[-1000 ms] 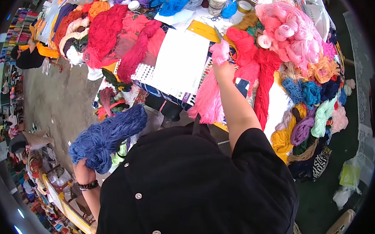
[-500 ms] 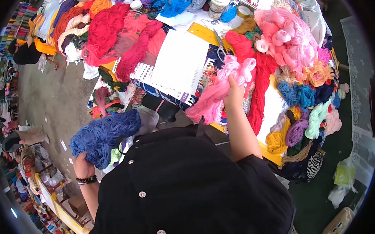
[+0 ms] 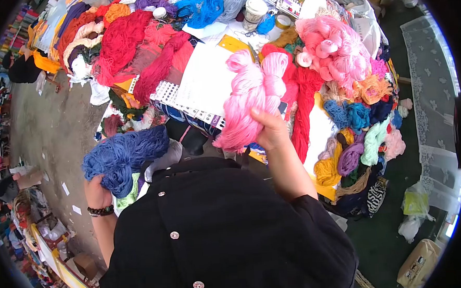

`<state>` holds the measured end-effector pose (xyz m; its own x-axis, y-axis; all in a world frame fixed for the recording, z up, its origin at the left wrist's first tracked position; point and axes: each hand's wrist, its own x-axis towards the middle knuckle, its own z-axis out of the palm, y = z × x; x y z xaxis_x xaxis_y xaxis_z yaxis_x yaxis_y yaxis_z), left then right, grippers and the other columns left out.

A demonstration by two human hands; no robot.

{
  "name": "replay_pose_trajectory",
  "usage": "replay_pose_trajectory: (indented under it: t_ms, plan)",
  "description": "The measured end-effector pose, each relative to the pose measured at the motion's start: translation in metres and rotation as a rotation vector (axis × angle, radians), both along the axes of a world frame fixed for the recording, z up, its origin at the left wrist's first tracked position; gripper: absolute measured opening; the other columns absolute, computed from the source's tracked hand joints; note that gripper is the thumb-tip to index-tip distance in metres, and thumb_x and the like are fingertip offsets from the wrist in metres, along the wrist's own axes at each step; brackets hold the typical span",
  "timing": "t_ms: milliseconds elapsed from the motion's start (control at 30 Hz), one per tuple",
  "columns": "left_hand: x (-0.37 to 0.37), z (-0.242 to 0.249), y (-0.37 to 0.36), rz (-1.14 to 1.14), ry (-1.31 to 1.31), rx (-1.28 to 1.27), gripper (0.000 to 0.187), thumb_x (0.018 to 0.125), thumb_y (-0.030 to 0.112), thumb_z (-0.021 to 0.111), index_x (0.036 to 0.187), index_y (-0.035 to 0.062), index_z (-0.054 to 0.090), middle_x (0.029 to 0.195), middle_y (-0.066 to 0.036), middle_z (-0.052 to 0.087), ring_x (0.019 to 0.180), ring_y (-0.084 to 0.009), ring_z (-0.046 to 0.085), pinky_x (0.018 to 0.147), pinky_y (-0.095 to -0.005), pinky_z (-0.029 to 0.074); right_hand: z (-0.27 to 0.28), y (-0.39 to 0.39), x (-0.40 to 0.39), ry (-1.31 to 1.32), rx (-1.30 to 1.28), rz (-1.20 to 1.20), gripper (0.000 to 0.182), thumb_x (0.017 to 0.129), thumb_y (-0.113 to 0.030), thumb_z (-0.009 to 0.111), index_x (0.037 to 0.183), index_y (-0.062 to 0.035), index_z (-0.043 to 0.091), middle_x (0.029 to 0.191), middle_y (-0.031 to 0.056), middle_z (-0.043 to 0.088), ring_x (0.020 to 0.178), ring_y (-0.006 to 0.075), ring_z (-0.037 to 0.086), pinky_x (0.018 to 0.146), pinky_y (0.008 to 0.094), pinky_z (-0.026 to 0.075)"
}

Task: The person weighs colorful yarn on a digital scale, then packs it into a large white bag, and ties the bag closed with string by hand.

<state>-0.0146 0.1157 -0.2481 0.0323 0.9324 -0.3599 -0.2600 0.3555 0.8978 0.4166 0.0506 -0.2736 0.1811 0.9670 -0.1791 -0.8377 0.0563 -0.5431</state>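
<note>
My right hand (image 3: pixel 272 129) grips a pink yarn skein (image 3: pixel 246 104) and holds it up over the table's near edge, in front of a white paper sheet (image 3: pixel 205 67). Two twisted bunches form its upper end, and loose strands hang toward the lower left. At the left, my left hand (image 3: pixel 98 191) is closed on the lower side of a bulky blue yarn bundle (image 3: pixel 127 157). Its fingers are partly hidden by the strands. Some pale green yarn (image 3: pixel 129 196) shows just below the blue bundle.
Piled on the table are red yarn (image 3: pixel 123 42), a large pink heap (image 3: pixel 335 52), a white tub (image 3: pixel 255 12) and a tape roll (image 3: pixel 283 21). Mustard yarn (image 3: pixel 326 167) and purple yarn (image 3: pixel 351 158) lie at the right edge. A lace curtain (image 3: pixel 429 71) hangs beyond.
My right hand has brought the pink skein closer and slightly left, so it now covers part of the paper and the scissors. My left hand keeps the blue bundle, shifted slightly up.
</note>
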Motion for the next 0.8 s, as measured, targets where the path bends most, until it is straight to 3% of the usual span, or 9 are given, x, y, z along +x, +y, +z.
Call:
replay_pose_trajectory:
  t_ms: [133, 233, 300, 333, 433, 600, 667, 733, 800]
  plan:
    - [0.013, 0.002, 0.001, -0.059, -0.041, 0.042, 0.052, 0.072, -0.004, 0.044, 0.125, -0.0045, 0.042, 0.119, -0.015, 0.054, 0.108, -0.0279, 0.054, 0.095, -0.0405, 0.041, 0.021, 0.000, -0.019, 0.004, 0.019, 0.132, 0.063, 0.075, -0.007, 0.066, 0.129, 0.0007, 0.035, 0.117, 0.0157, 0.053, 0.108, 0.0295, 0.054, 0.093, 0.0436, 0.043]
    - [0.014, -0.006, 0.000, -0.061, -0.095, 0.018, 0.054, 0.073, -0.003, 0.044, 0.126, -0.0043, 0.040, 0.121, -0.015, 0.052, 0.109, -0.0283, 0.053, 0.096, -0.0411, 0.041, 0.036, 0.006, -0.032, 0.026, 0.045, 0.406, 0.062, 0.076, -0.008, 0.066, 0.128, 0.0025, 0.035, 0.116, 0.0167, 0.054, 0.104, 0.0299, 0.056, 0.091, 0.0429, 0.045]
    - [0.019, -0.003, -0.001, -0.082, -0.135, -0.012, 0.056, 0.072, -0.003, 0.045, 0.127, -0.0038, 0.039, 0.122, -0.015, 0.052, 0.111, -0.0285, 0.052, 0.096, -0.0418, 0.041, 0.032, 0.015, -0.050, 0.105, 0.056, 0.601, 0.053, 0.077, -0.007, 0.066, 0.123, 0.0029, 0.041, 0.109, 0.0156, 0.057, 0.096, 0.0255, 0.060, 0.085, 0.0374, 0.049]
    - [0.023, -0.003, -0.002, -0.096, -0.139, -0.003, 0.057, 0.071, -0.003, 0.045, 0.127, -0.0036, 0.039, 0.121, -0.015, 0.052, 0.111, -0.0286, 0.052, 0.096, -0.0419, 0.041, 0.035, 0.015, -0.056, 0.084, 0.016, 0.631, 0.057, 0.076, -0.006, 0.068, 0.125, 0.0021, 0.041, 0.113, 0.0130, 0.056, 0.103, 0.0226, 0.056, 0.091, 0.0354, 0.044]
    - [0.031, -0.003, -0.003, -0.145, -0.117, 0.010, 0.059, 0.070, -0.002, 0.048, 0.128, -0.0039, 0.038, 0.122, -0.015, 0.051, 0.112, -0.0291, 0.051, 0.097, -0.0427, 0.040, 0.030, 0.032, -0.077, -0.103, 0.158, 0.708, 0.066, 0.073, -0.006, 0.071, 0.129, -0.0001, 0.037, 0.121, 0.0089, 0.050, 0.114, 0.0174, 0.047, 0.098, 0.0325, 0.036]
    - [0.050, 0.007, -0.001, -0.215, -0.168, 0.081, 0.059, 0.071, 0.000, 0.050, 0.128, -0.0039, 0.036, 0.125, -0.015, 0.049, 0.113, -0.0288, 0.050, 0.098, -0.0428, 0.039, 0.032, 0.057, -0.104, -0.722, 0.323, 0.569, 0.076, 0.068, -0.016, 0.077, 0.129, 0.0001, 0.034, 0.120, 0.0107, 0.050, 0.112, 0.0183, 0.048, 0.097, 0.0323, 0.036]
    - [0.061, 0.014, -0.003, -0.222, -0.158, 0.084, 0.057, 0.073, 0.003, 0.054, 0.128, -0.0022, 0.038, 0.123, -0.014, 0.050, 0.112, -0.0283, 0.051, 0.098, -0.0424, 0.039, 0.031, 0.057, -0.117, -0.760, 0.329, 0.599, 0.081, 0.065, -0.016, 0.078, 0.129, 0.0013, 0.033, 0.122, 0.0145, 0.049, 0.115, 0.0213, 0.046, 0.098, 0.0338, 0.035]
    - [0.070, 0.019, -0.006, -0.313, -0.221, 0.135, 0.056, 0.075, 0.008, 0.060, 0.126, -0.0004, 0.040, 0.121, -0.013, 0.051, 0.111, -0.0272, 0.052, 0.098, -0.0420, 0.040, 0.023, 0.056, -0.133, -1.045, 0.434, 0.556, 0.086, 0.058, -0.017, 0.080, 0.129, 0.0005, 0.034, 0.126, 0.0199, 0.045, 0.120, 0.0301, 0.043, 0.100, 0.0370, 0.034]
    - [0.075, 0.023, -0.009, -0.327, -0.210, 0.154, 0.061, 0.072, 0.016, 0.069, 0.124, 0.0009, 0.041, 0.118, -0.011, 0.052, 0.108, -0.0262, 0.053, 0.097, -0.0420, 0.041, 0.022, 0.064, -0.141, -1.106, 0.784, 0.458, 0.098, 0.053, -0.027, 0.082, 0.131, 0.0002, 0.030, 0.123, 0.0234, 0.046, 0.117, 0.0358, 0.043, 0.100, 0.0389, 0.034]
